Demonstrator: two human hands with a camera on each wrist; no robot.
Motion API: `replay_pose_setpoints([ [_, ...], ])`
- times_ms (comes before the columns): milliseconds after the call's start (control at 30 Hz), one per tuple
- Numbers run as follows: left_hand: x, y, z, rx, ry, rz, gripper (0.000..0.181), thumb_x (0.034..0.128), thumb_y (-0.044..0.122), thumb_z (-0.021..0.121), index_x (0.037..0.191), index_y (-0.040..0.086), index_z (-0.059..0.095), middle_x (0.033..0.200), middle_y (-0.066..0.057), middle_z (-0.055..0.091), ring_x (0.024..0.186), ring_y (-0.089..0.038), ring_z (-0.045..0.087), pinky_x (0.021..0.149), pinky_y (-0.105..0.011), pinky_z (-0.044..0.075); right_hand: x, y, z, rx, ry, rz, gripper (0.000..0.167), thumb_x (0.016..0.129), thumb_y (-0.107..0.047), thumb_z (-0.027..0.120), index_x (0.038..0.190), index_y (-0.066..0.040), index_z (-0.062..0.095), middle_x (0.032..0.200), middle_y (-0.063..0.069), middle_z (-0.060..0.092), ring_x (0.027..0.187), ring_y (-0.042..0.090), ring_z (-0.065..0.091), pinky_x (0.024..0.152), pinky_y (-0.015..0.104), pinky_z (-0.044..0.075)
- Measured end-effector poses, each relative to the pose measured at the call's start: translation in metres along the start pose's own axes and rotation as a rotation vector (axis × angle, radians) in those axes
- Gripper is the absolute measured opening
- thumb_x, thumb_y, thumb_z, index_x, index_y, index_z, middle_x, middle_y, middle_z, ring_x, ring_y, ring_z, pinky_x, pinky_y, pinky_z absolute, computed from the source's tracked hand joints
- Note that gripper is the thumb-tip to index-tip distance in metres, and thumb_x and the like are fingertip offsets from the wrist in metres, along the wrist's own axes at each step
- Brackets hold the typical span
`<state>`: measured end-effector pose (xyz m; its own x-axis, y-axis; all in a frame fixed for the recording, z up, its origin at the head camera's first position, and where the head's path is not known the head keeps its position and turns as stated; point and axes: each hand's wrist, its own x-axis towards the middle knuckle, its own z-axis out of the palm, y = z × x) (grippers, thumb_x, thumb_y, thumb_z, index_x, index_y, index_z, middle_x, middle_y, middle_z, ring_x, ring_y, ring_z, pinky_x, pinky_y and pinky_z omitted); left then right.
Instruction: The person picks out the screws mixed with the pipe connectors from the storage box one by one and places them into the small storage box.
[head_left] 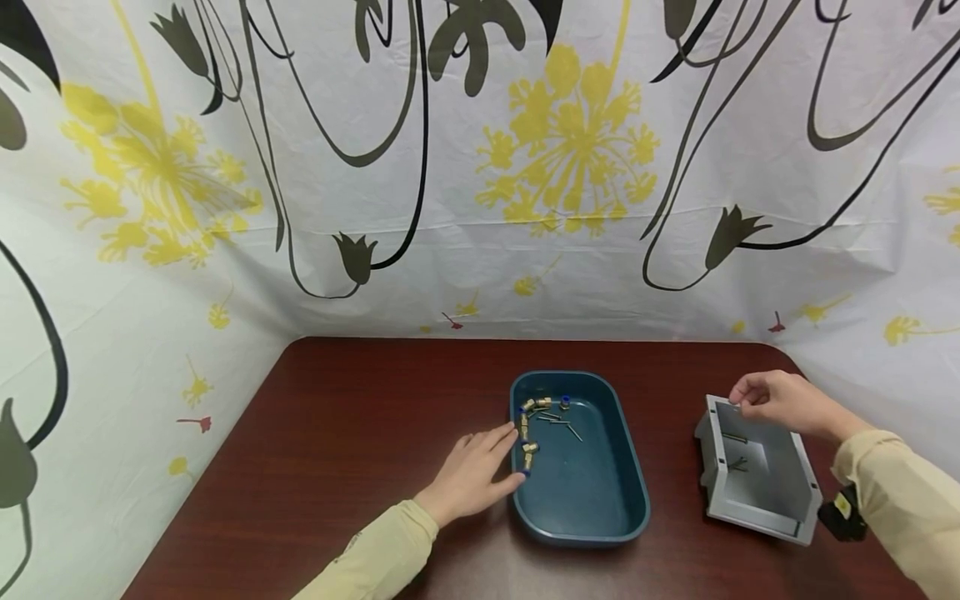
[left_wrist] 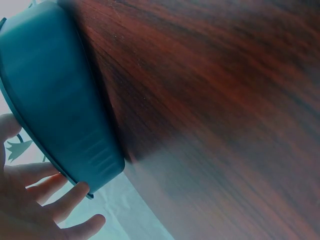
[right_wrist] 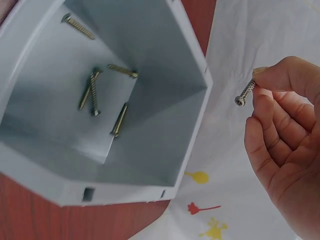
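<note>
My right hand (head_left: 791, 404) is above the far edge of a grey plastic box (head_left: 765, 521). In the right wrist view its thumb and finger pinch a screw (right_wrist: 246, 92) with the head pointing down. Several screws (right_wrist: 95, 92) lie scattered on the box floor. My left hand (head_left: 472, 471), fingers spread, rests at the left rim of a blue tray (head_left: 585, 500); the left wrist view shows fingertips at that rim. Along the tray's left side sit several brass fittings (head_left: 529, 450), some with blue ends, and several screws (head_left: 553, 417) lie beside them.
Both containers stand on a dark red-brown wooden table (head_left: 360, 417), the tray near the middle and the box to the right. A patterned white cloth (head_left: 450, 192) hangs behind and beside the table. A black device (head_left: 843, 512) is strapped at the right wrist.
</note>
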<state>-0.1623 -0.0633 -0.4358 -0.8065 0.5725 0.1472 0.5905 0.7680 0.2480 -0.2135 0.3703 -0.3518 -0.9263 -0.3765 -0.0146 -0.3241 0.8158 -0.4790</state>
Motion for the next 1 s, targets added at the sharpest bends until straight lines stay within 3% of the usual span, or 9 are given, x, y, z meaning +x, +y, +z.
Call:
replay_pose_setpoints([
  [300, 0.0, 0.0, 0.0, -0.002, 0.005, -0.001, 0.061, 0.0874, 0.044, 0.047, 0.135, 0.007, 0.037, 0.138, -0.006, 0.032, 0.121, -0.02, 0.035, 0.093, -0.047, 0.028, -0.006, 0.011, 0.002, -0.021, -0.012, -0.006, 0.009, 0.076, -0.002, 0.061, 0.084, -0.006, 0.059, 0.073, -0.003, 0.055, 0.063, 0.003, 0.049, 0.055, 0.024, 0.041],
  [600, 0.0, -0.001, 0.002, 0.014, 0.001, -0.007, 0.062, 0.0875, 0.046, 0.046, 0.135, 0.008, 0.036, 0.138, -0.005, 0.032, 0.122, -0.019, 0.034, 0.093, -0.047, 0.028, 0.002, 0.002, 0.003, -0.01, 0.014, -0.037, 0.009, 0.076, -0.002, 0.06, 0.084, -0.005, 0.059, 0.074, -0.001, 0.057, 0.062, 0.003, 0.049, 0.053, 0.024, 0.04],
  [1000, 0.0, 0.0, 0.001, 0.008, 0.004, 0.003, 0.062, 0.0874, 0.045, 0.047, 0.135, 0.007, 0.037, 0.138, -0.005, 0.032, 0.121, -0.018, 0.034, 0.093, -0.047, 0.029, 0.042, -0.048, 0.013, 0.077, -0.018, -0.106, 0.006, 0.082, -0.011, 0.06, 0.087, -0.008, 0.06, 0.08, -0.001, 0.061, 0.071, 0.01, 0.056, 0.06, 0.028, 0.043],
])
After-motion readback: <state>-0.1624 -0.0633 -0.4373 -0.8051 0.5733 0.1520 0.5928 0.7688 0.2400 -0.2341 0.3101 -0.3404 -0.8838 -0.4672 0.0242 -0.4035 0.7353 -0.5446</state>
